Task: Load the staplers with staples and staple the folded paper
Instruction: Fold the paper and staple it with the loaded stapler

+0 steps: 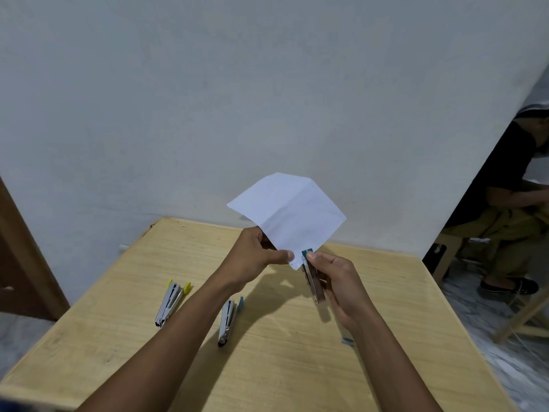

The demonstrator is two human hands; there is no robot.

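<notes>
Paper (pixel 291 215) fans above left grip (pixel 252 257) — corner at stapler (pixel 313 281) in right grip (pixel 338 281).

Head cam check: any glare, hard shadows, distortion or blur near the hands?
Head view: no glare, soft light; a diffuse shadow of the left hand lies on the table; wide-angle distortion bows the table edges; paper and held stapler look sharp.

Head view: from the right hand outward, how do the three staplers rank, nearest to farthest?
1. Green-tipped stapler, gripped in the right hand itself.
2. Blue-tipped stapler, on the table, to its left.
3. Yellow-tipped stapler, farther left on the table.
</notes>
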